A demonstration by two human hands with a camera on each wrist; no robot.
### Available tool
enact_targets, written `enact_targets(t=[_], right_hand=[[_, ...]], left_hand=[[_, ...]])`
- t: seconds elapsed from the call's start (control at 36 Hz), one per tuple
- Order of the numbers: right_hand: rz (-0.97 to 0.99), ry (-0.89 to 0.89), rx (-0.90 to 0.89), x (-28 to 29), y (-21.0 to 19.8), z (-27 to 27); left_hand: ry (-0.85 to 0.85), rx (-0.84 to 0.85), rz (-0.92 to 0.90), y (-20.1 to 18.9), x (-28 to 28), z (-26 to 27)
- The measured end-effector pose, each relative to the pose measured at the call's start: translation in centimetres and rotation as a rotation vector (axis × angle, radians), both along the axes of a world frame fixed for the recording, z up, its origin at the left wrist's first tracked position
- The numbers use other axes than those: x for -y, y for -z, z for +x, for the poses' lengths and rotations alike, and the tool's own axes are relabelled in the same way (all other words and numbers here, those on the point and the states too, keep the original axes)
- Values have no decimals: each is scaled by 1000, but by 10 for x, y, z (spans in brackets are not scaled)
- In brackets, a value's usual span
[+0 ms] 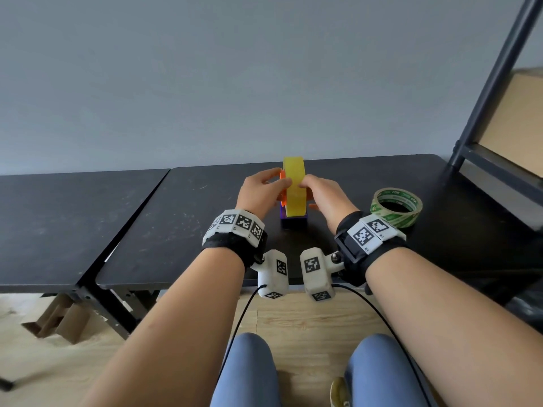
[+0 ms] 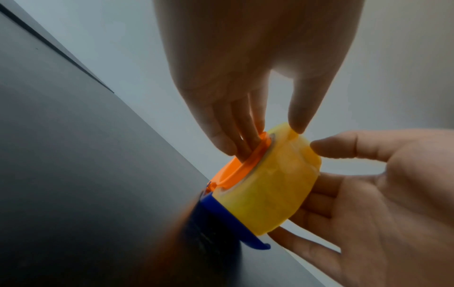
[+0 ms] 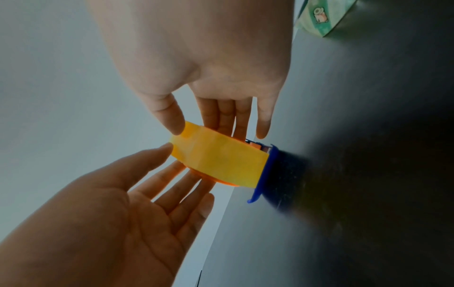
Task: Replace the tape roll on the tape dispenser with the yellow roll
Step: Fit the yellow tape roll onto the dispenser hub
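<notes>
Table [image 1: 205, 230] black, against grey wall. Green roll [image 1: 396, 207] flat on table, right of right hand, apart from it. Dispenser [image 1: 293, 221] upright on blue base mid-table, orange hub on its left side. Yellow roll [image 1: 294, 186] on edge on dispenser, between both hands. Left hand [image 1: 258, 195] fairly open: straight fingers on orange hub, thumb on roll's rim. Right hand [image 1: 326, 198] fairly open: fingers against roll's right face, thumb on rim.
</notes>
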State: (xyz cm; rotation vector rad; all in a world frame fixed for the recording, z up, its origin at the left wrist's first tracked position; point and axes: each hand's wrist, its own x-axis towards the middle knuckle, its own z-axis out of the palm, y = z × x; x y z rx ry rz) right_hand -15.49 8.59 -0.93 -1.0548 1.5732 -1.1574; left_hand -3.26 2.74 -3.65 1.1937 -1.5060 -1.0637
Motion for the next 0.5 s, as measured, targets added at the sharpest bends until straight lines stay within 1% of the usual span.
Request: enact_targets(t=[0.14,0.31,0.5], right_hand=[[1,12,-6,1,2,-1],[-14,-31,-91,-1,4,-2],[-44,-58,-62,-3,8,-5]], left_hand=[[-21,30,-31,0,0,-2],[-68,58,-27,-1,5,-7],[-58,38,7,-4,9,-7]])
